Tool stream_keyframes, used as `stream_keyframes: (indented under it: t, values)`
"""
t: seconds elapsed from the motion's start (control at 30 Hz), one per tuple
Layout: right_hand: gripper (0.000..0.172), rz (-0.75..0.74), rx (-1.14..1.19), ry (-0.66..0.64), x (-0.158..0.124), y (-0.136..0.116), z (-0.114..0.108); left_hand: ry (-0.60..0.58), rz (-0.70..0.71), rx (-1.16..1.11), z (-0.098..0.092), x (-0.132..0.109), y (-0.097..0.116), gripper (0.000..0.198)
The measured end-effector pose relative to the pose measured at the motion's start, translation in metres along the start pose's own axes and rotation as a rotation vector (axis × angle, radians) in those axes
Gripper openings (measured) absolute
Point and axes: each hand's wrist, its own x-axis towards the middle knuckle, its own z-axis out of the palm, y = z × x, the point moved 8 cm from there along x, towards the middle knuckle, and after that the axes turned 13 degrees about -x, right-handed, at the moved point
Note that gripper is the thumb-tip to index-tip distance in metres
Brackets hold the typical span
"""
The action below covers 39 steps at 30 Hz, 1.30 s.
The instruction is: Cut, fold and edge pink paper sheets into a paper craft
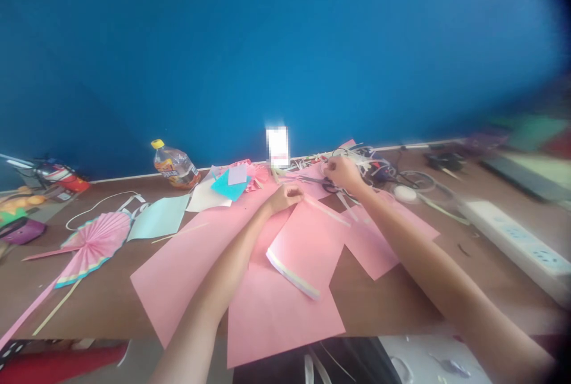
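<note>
My left hand (285, 197) is closed on the upper corner of a pink sheet of paper (307, 235), which has pale yellow and lavender strips along two edges. The sheet is tilted over larger pink sheets (285, 324) on the table. To the right and farther back, my right hand (342, 171) has its fingers pinched together; what is in them, if anything, I cannot make out. A pair of scissors (328, 185) with dark handles lies just below its fingers. Thin paper strips (368, 161) are heaped behind it.
A pink pleated fan (100, 244) and a light blue sheet (159, 217) lie left. A soda bottle (173, 164) leans near the blue wall (285, 45). Small coloured papers (229, 185) rest mid-table. On the right are a white power strip (520, 241) and a round white object (405, 194).
</note>
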Motion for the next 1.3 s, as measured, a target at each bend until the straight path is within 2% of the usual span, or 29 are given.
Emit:
stream_keyframes:
  t: [0.1,0.3,0.57,0.73,0.83,0.97,1.03,1.13,1.2,1.3]
  values:
    - [0.011,-0.163,-0.061,-0.054,-0.011,-0.028,0.023,-0.054,-0.003,0.06,0.003,-0.002,-0.001,0.015]
    - [0.025,-0.499,0.026,-0.051,-0.027,-0.063,0.026,-0.085,-0.009,0.111,0.002,-0.003,-0.003,0.011]
    - [0.026,-0.705,0.032,-0.102,-0.018,-0.115,0.049,-0.082,0.025,0.14,0.002,-0.002,0.001,0.012]
    - [0.017,-0.676,-0.112,-0.174,-0.003,-0.133,0.065,-0.118,0.018,0.078,0.006,-0.003,0.005,0.013]
    - [0.017,-0.616,0.003,-0.134,0.0,-0.129,0.05,-0.023,0.032,0.048,-0.002,-0.001,0.004,0.01]
    - [0.023,-0.401,0.26,-0.066,0.008,-0.099,0.006,0.227,0.09,-0.091,-0.023,0.002,0.0,0.011]
    - [0.026,-0.329,0.271,-0.049,0.01,-0.084,-0.014,0.314,0.089,-0.154,-0.03,0.002,-0.005,0.012]
    - [0.028,-0.249,0.197,0.073,0.011,-0.065,-0.044,0.378,0.069,-0.202,-0.035,0.002,-0.011,0.016]
    - [0.031,-0.231,0.181,0.038,0.008,-0.061,-0.048,0.4,0.069,-0.232,-0.037,0.002,-0.012,0.018]
    - [0.033,-0.301,0.219,-0.13,0.0,-0.068,-0.037,0.423,0.086,-0.296,-0.039,0.001,-0.011,0.022]
